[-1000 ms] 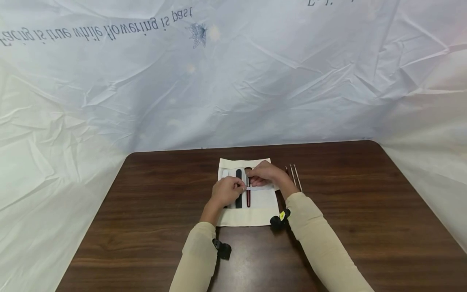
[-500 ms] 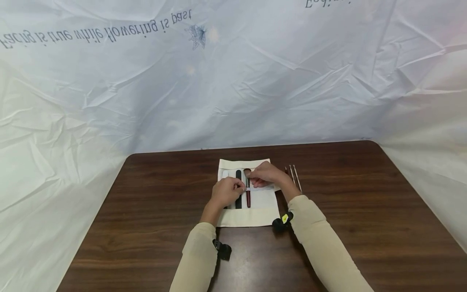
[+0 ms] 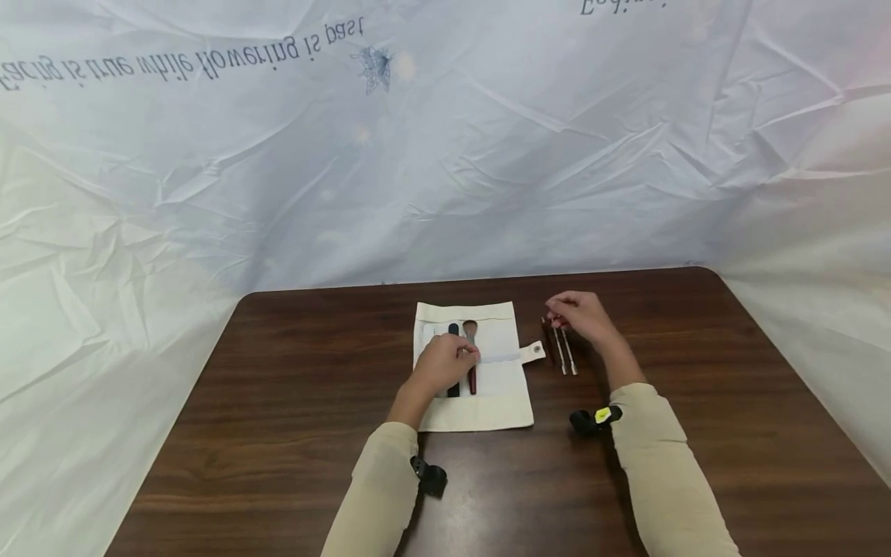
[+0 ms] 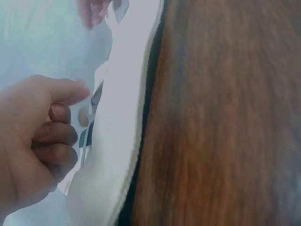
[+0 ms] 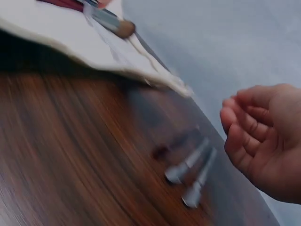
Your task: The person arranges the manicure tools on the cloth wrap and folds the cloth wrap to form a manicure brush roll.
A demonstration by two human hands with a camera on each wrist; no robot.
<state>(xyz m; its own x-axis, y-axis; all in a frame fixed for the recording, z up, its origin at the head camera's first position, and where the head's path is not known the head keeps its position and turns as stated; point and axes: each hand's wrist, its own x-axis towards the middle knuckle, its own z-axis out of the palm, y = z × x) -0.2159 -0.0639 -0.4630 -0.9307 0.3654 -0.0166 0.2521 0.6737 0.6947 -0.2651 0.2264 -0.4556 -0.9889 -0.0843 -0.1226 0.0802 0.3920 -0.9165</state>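
Observation:
A cream cloth pouch (image 3: 504, 387) lies unfolded on the table, with a makeup brush (image 3: 470, 329) and a dark flat strip (image 3: 454, 329) on it. My left hand (image 3: 444, 363) hovers over the brush's middle, covering part of it. In the left wrist view its fingers (image 4: 56, 134) are loosely bent and nothing shows between them; whether it touches the pouch's band is unclear. My right hand (image 3: 583, 316) is at the far ends of two thin silver tools (image 3: 565, 356) and a dark reddish stick (image 3: 548, 344). Seen from the right wrist, that hand (image 5: 273, 141) holds nothing.
A tab (image 3: 533, 352) with a snap sticks out from the pouch's right side. The dark wooden table (image 3: 313, 464) ends at a pale fabric backdrop (image 3: 452, 193). Wrist cameras sit on both forearms.
My right hand has left the brush and swung right to the silver tools, exposing the brush head and the tab. The left hand has shifted slightly right, over the brush.

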